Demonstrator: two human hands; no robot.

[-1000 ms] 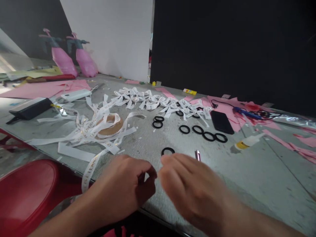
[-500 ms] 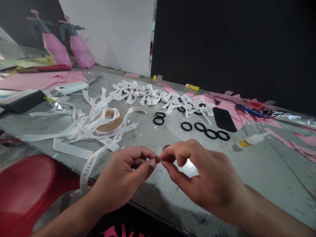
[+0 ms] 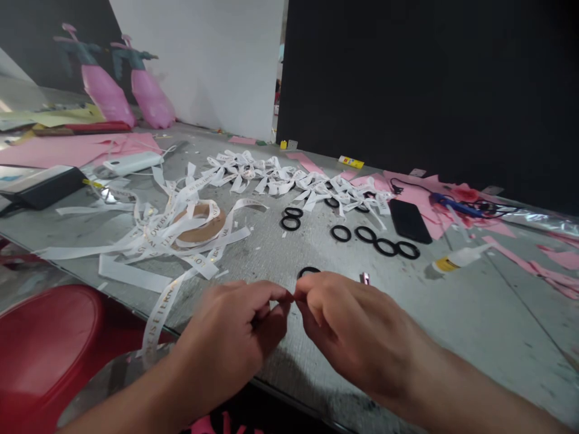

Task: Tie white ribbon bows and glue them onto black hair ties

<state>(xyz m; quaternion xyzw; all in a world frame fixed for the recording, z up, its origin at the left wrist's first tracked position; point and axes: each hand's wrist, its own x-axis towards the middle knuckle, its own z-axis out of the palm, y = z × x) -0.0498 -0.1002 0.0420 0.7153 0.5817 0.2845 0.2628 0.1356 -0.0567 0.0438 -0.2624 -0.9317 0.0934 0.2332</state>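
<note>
My left hand (image 3: pixel 235 334) and my right hand (image 3: pixel 353 328) meet fingertip to fingertip over the table's near edge. Both are closed in a pinch; whatever lies between the fingertips is too small to make out. Just beyond my right hand, a black ring (image 3: pixel 308 271) is partly covered by its knuckles. A small shiny pinkish piece (image 3: pixel 365 278) lies past that hand. Farther off are a stacked pair of black rings (image 3: pixel 291 223) and a row of several black rings (image 3: pixel 386 246). Left of my left hand, printed white ribbon (image 3: pixel 158 304) trails off the table edge.
A cardboard ribbon roll (image 3: pixel 199 235) sits in tangled ribbon. Behind it spread several white ribbon bows (image 3: pixel 271 173). To the right are a black phone (image 3: pixel 410 220), a glue bottle (image 3: pixel 459 259) and a blue glue gun (image 3: pixel 456 204). A red stool (image 3: pixel 49 355) stands lower left.
My right hand has turned over and lowered, its fingers folding in more. My left fingers have curled closer too. The ring and the small shiny piece beyond my right hand now show more.
</note>
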